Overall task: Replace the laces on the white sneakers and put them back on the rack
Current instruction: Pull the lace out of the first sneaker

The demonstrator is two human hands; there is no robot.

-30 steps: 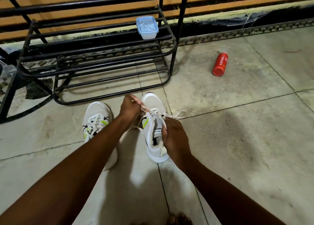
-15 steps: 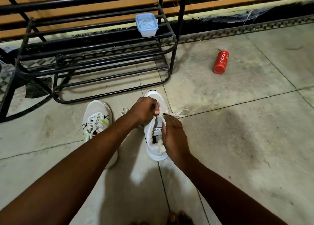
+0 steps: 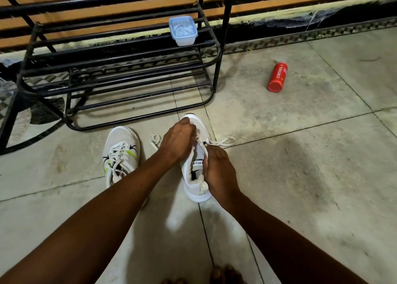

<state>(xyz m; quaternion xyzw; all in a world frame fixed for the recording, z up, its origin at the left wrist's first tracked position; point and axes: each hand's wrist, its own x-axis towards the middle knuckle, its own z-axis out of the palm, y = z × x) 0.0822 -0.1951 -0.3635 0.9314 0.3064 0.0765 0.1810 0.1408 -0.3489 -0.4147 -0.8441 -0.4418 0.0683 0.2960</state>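
Both hands' grip on one lace [image 3: 221,142]; two sneakers [image 3: 194,176].

Two sneakers are sitting side by side on the floor [image 3: 300,176] before the rack [image 3: 120,69]: the left sneaker [image 3: 121,152] beside the right sneaker [image 3: 194,176]. A tub [image 3: 183,30] is resting on the rack's right end. A bottle [image 3: 277,77] is lying right of the rack.

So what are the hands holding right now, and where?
The left hand grips the lace over the right sneaker's forefoot; the right hand holds that sneaker at its collar side.
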